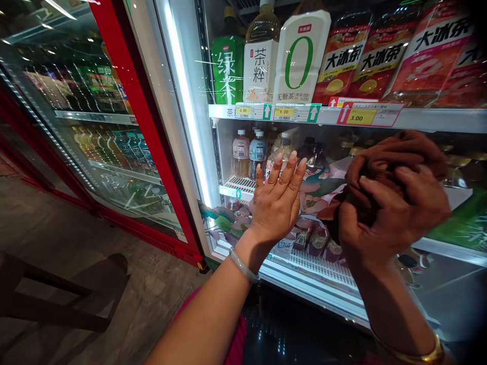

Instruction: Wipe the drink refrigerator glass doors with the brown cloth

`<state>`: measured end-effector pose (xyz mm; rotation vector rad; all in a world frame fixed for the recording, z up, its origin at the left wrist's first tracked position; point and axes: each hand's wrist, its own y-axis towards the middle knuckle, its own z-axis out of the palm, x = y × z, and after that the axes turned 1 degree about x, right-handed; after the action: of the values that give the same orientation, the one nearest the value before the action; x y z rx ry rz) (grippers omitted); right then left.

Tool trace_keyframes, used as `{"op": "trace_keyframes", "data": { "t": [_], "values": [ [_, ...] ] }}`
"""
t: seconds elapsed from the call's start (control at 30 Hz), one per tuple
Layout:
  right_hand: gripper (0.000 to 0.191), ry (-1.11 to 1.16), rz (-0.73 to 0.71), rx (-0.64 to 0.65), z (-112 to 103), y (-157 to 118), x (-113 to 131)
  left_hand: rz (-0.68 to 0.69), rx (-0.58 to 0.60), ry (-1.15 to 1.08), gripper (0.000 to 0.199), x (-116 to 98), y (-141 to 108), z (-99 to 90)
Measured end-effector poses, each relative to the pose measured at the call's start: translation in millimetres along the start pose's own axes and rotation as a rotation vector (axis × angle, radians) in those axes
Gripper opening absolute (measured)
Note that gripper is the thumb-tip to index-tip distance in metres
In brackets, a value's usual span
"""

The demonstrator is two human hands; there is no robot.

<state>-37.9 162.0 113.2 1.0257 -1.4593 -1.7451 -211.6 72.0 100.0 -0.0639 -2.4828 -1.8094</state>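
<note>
My left hand [277,200] is open, fingers spread, palm turned to the glass of a lit drinks fridge; whether it presses on the glass I cannot tell. A pale bangle [243,266] circles that wrist. On the right, my right hand [395,218] grips a bunched brown cloth [399,152] at the height of the middle shelf. Behind my left fingers stand small bottles, among them one with a blue label [257,152] and one with a pink label [241,151]. Leaf and pebble pictures [224,223] run across the fridge front, partly hidden by my hands.
Large tea bottles, including a green one [228,66] and a white one [302,61], line the upper shelf above price tags [357,115]. To the left is a red-framed fridge door [152,126]. Dark wooden furniture [57,304] stands on the grey floor [152,284].
</note>
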Motion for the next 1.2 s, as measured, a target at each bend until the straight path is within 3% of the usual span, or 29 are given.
{"op": "trace_keyframes", "data": {
  "t": [0.07, 0.27, 0.37, 0.53, 0.73, 0.8, 0.9, 1.03, 1.2],
  "values": [
    [0.050, -0.018, 0.040, -0.004, 2.0, -2.1, 5.6, -0.003, 0.006, 0.002, 0.071, -0.4, -0.5, 0.6],
    [0.034, -0.010, -0.063, 0.157, 15.4, -21.8, 47.5, -0.010, -0.002, -0.030, 0.066, -0.1, -0.5, 1.8],
    [0.035, 0.040, -0.080, 0.142, 8.0, -13.7, 35.9, -0.009, 0.001, -0.020, 0.066, -0.7, 0.1, -0.2],
    [0.039, -0.007, 0.071, 0.034, -4.3, 1.3, 7.5, -0.011, 0.016, 0.003, 0.071, -3.3, -0.4, -0.8],
    [0.032, 0.000, -0.044, 0.126, 12.0, -17.8, 40.9, -0.021, 0.000, -0.005, 0.067, -3.4, -1.8, 3.8],
    [0.032, 0.009, -0.092, 0.166, 11.3, -16.3, 39.6, -0.016, 0.007, -0.014, 0.067, -2.9, -1.7, 3.3],
    [0.036, 0.031, -0.120, 0.122, 0.2, -3.5, 13.4, -0.015, 0.011, -0.004, 0.069, -3.3, -1.3, 1.9],
    [0.047, -0.048, -0.009, 0.010, -10.9, 5.9, -16.0, -0.034, -0.007, 0.003, 0.073, -8.2, -1.5, 3.4],
    [0.034, -0.044, -0.059, 0.037, 4.7, -15.2, 14.0, -0.036, -0.013, -0.007, 0.072, -18.1, -3.9, 10.7]
  ]
}}
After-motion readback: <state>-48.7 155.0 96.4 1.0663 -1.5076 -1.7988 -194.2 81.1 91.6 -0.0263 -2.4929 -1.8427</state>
